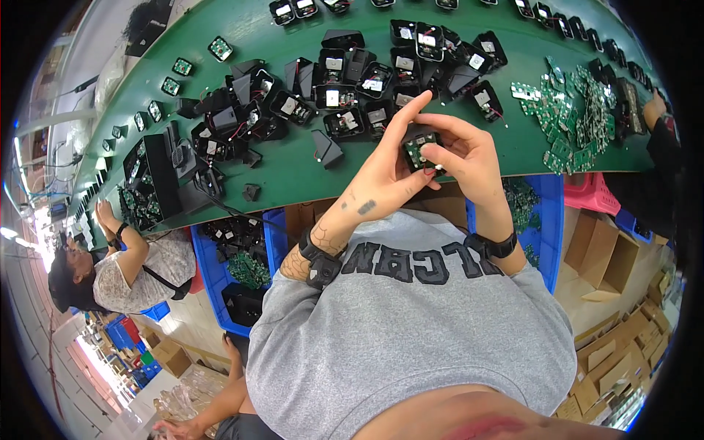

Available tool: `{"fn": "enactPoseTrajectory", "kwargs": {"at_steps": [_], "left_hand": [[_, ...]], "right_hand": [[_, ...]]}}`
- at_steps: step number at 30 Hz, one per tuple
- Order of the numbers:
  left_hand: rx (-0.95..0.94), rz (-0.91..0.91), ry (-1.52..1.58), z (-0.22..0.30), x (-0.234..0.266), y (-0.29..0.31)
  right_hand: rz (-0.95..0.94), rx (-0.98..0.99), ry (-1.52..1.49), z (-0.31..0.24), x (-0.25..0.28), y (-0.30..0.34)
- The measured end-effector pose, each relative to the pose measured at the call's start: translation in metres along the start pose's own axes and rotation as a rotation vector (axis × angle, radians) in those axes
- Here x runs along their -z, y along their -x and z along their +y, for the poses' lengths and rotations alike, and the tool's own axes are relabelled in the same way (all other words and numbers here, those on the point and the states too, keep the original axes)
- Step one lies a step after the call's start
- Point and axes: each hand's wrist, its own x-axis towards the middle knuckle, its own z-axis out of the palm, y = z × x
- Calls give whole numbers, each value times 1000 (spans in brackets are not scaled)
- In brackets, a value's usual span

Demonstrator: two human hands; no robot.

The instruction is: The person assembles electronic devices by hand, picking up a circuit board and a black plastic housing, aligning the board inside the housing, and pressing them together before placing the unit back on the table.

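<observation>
Both my hands are together above the near edge of the green table, around a small black plastic housing (419, 132) with a green circuit board (415, 151) at its opening. My left hand (389, 161) cradles the housing from the left, its index finger stretched upward and its thumb at the lower edge. My right hand (471, 152) wraps the other side, with its thumb pressed on the board. A bit of red wire and a white connector show by the thumbs. Whether the board is fully seated in the housing, I cannot tell.
Many open black housings (345, 122) with wires lie heaped beyond my hands. Loose circuit boards (568, 117) are piled at the right. Blue bins (554, 220) stand below the table edge. Co-workers sit at the left (132, 271) and reach in from the right (655, 110).
</observation>
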Motion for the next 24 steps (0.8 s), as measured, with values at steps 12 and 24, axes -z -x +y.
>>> {"fn": "enactPoseTrajectory", "kwargs": {"at_steps": [12,24], "left_hand": [[-4,96,72,-21,2,-5],[-172,326,-3,-34,19,-21]], "right_hand": [[97,235,236,23,-6,-14],[279,635,582,31,-2,-7]]}}
